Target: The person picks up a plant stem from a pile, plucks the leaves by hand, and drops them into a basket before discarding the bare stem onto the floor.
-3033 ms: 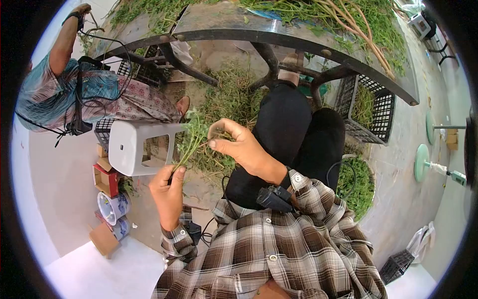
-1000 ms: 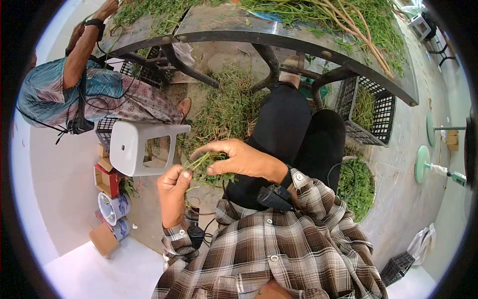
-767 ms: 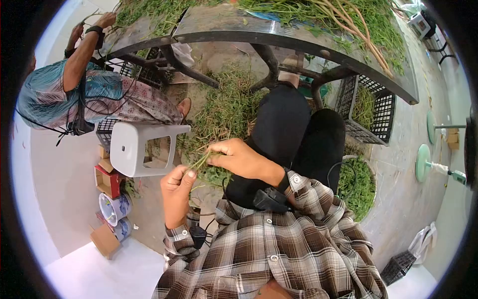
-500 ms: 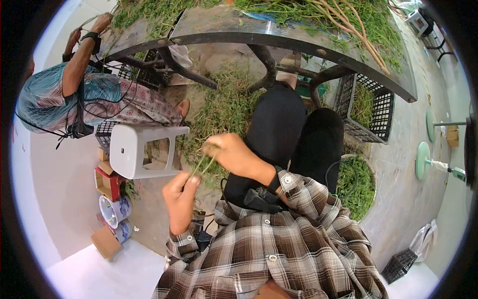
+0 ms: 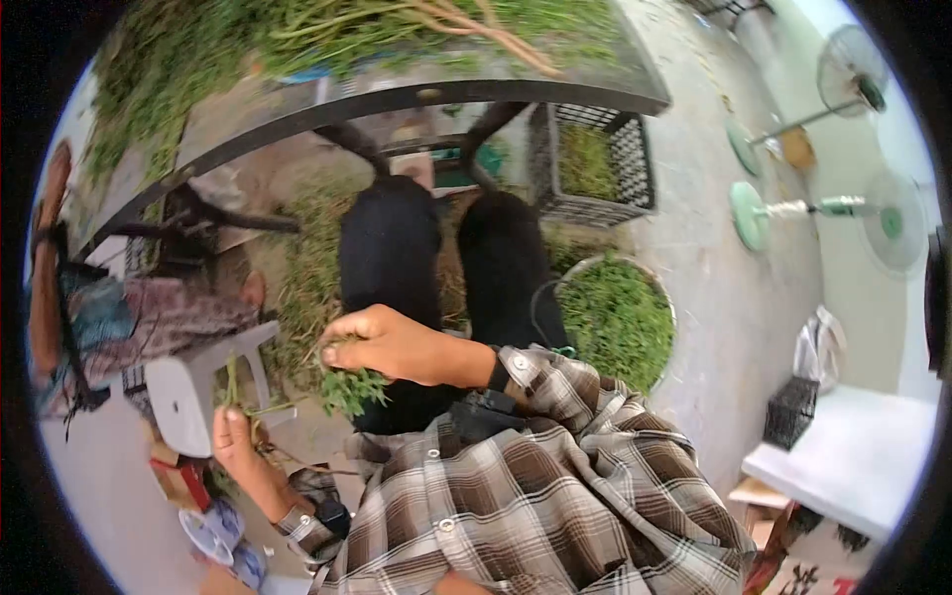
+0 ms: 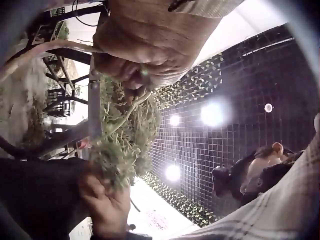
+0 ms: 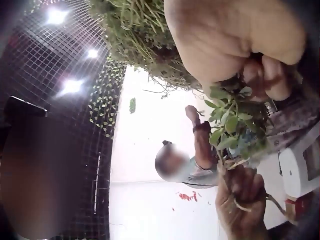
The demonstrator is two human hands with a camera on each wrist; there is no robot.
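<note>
In the head view my left hand (image 5: 238, 446) pinches several thin green stems (image 5: 232, 377) at the lower left, in front of the white stool. My right hand (image 5: 402, 347) is curled round a small bunch of leafy greens (image 5: 352, 390), its leaves hanging below the fingers over my lap. The two hands are apart. The right wrist view shows the rounded leaves (image 7: 227, 122) sticking out under my right hand, and bare stems between the fingers of my left hand (image 7: 243, 195).
A table (image 5: 397, 84) piled with greens spans the front. A black crate (image 5: 595, 208) of stems and a round tub (image 5: 672, 327) of leafy greens stand to the right. Cut plants litter the floor. Another person is at the left, by the white stool (image 5: 178, 407). Fans stand farther right.
The head view has swung right, so the surroundings shift left. My hands have moved apart from the stems they held together; leafy greens now show under the right hand.
</note>
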